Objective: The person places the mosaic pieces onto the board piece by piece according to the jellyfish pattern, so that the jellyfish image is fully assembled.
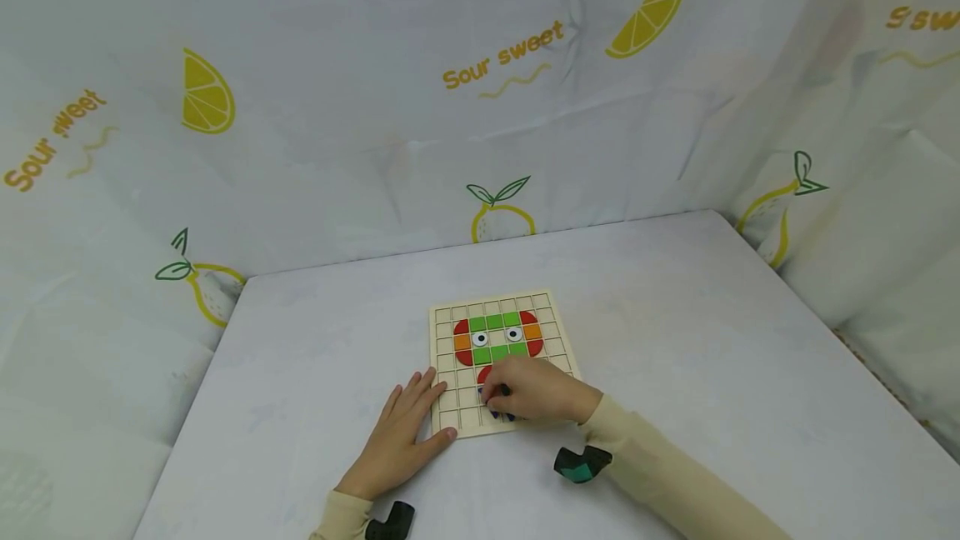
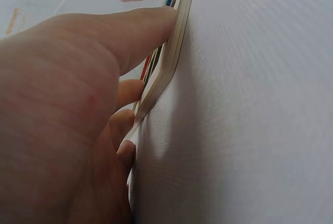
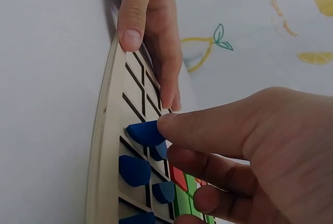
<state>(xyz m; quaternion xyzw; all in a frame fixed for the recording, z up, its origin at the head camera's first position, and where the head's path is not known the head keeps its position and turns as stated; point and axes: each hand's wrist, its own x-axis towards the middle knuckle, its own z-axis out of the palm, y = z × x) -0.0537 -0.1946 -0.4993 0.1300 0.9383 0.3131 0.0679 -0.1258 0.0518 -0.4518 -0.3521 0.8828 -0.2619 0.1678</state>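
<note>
A square wooden grid board (image 1: 468, 419) lies on the table. My left hand (image 1: 405, 440) rests at its left side, fingers spread over the edge and thumb at the near corner. My right hand (image 1: 540, 390) is over the board's near part and pinches a blue rounded piece (image 3: 146, 134) between thumb and finger, close over the grid. Beside it in the right wrist view are more blue rounded pieces (image 3: 134, 171) in the squares. Farther up sit green squares (image 1: 494, 322), red corner pieces (image 1: 463, 357), orange squares (image 1: 462, 342) and two eye pieces (image 1: 480, 339). The right hand hides part of the pattern.
The white-covered table (image 1: 675, 315) extends around the board. A white curtain (image 1: 337, 148) with lemon prints hangs behind it and along the sides. A black wrist device (image 1: 582, 465) sits at the right sleeve, another black device (image 1: 392, 521) at the left one.
</note>
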